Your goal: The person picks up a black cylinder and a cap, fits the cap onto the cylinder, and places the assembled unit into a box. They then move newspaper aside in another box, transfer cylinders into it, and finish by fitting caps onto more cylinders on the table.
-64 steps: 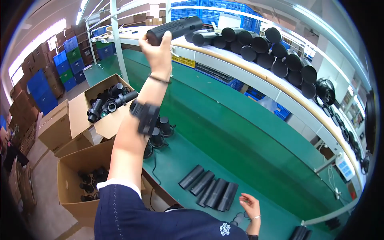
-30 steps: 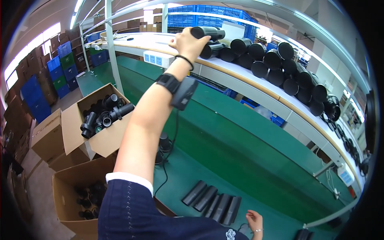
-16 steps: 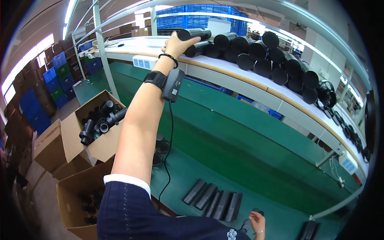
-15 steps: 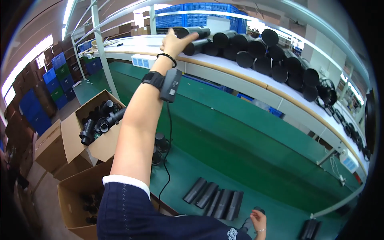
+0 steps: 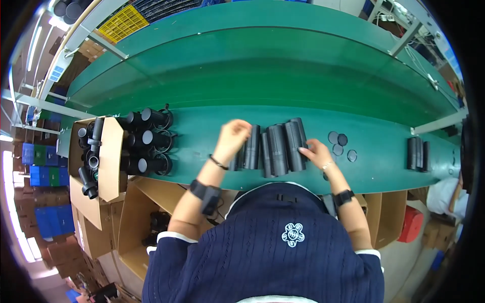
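Note:
Several black tubes lie side by side on the green bench top in front of me. My left hand is over the left end of this row, its fingers curled closed; what is in them, if anything, is hidden. At the row's other end, my right hand has thumb and fingers apart, the thumb against the rightmost tubes. To its right lie several flat black discs. Part of a small dark round thing shows below the right wrist.
Black cylindrical parts with pale round ends stand at left, beside an open carton of black fittings. More tubes lie far right. Below the bench edge are open cartons and a red container. A person's pale sleeve shows at right.
My left hand has come down from the shelf of tubes to the row on the bench. My view has swung down onto the bench. The right hand now touches the row.

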